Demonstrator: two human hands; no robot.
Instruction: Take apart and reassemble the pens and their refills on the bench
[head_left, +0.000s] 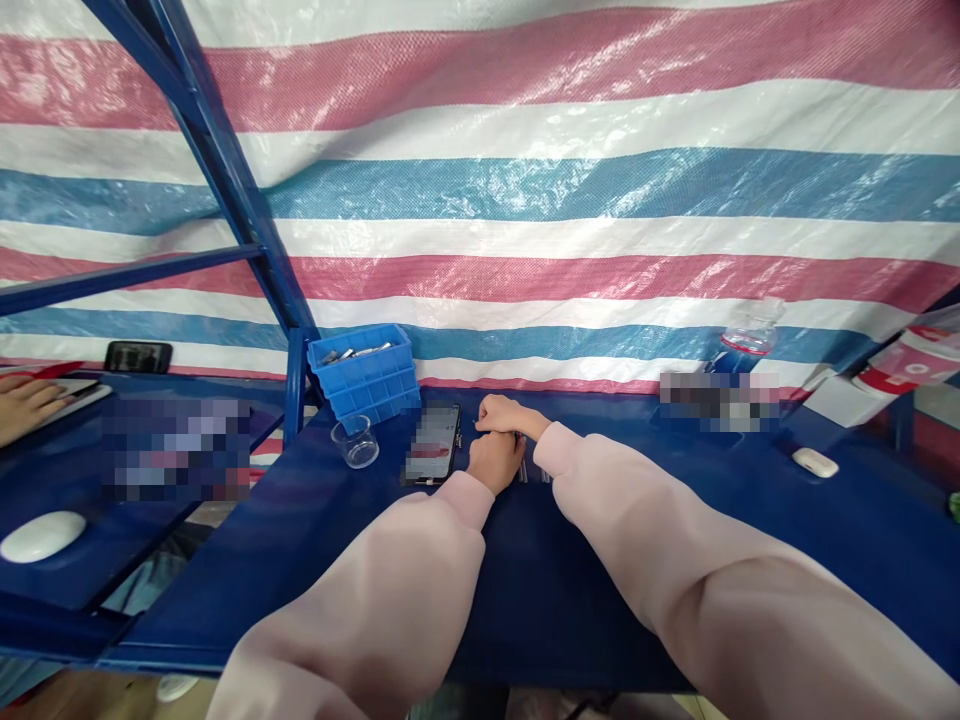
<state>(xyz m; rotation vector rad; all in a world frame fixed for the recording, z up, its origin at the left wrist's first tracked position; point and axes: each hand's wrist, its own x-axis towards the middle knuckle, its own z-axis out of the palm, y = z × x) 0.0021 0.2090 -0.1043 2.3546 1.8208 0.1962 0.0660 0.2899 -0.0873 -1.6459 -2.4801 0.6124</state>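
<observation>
Bright overall; white glare speckles the sheet (525,190), faint sheen on the counter (577,600), pixelated blocks (176,450) hide patches, wide-angle distortion stretches the sleeves (367,590)

Blue table (592,600); phone (435,443), bin (375,390), cup (358,447), small pieces (523,472)

The sheeting (570,190) is striped red, white and blue; tabletop (585,590) navy; sleeves (367,600) pale pink.

Plastic sheeting (570,190) looks woven, wrinkled and shiny. The tabletop (585,600) is smooth with a glossy sheen. A ribbed bin (371,382) is plastic; a clear cup (361,450) has smooth, shiny walls. 2 sleeves (375,590) are soft, matt cloth.
</observation>
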